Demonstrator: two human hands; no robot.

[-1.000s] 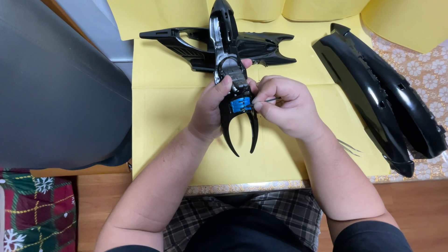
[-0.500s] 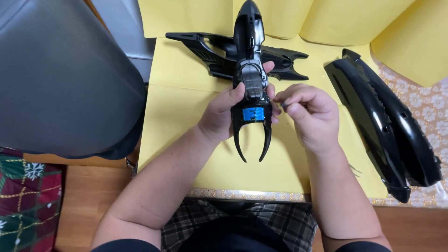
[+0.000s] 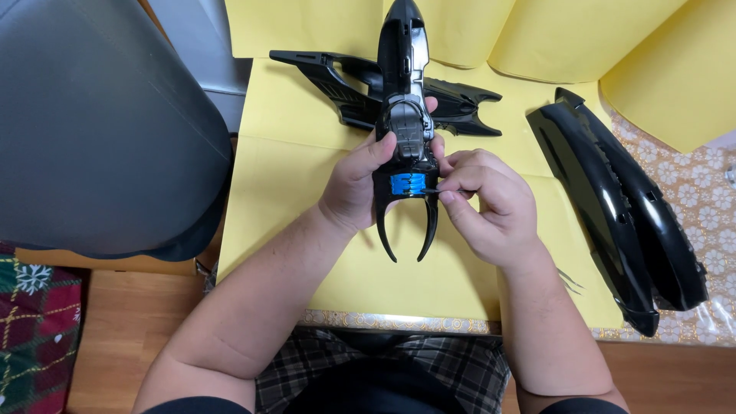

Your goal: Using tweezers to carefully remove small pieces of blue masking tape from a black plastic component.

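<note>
My left hand [image 3: 359,182] grips a long black toy vehicle body [image 3: 404,92] around its middle, holding it above the yellow paper [image 3: 291,176]. The body has a pointed nose at the far end, two curved prongs toward me, and a blue panel [image 3: 407,184] near the prongs. My right hand [image 3: 484,203] is pinched on a thin dark pin-like piece at the right edge of that blue panel. A black wing-shaped part [image 3: 337,77] lies flat on the paper behind the body.
Two long curved glossy black shells [image 3: 629,207] lie at the right, partly on a floral tablecloth [image 3: 690,184]. A large grey rounded object [image 3: 92,130] fills the left. More yellow sheets [image 3: 583,38] stand at the back. A festive patterned cloth [image 3: 34,322] sits at the lower left.
The view has shifted slightly. Both hands keep their hold on the toy body; my right fingers have worked closer to the blue panel.
</note>
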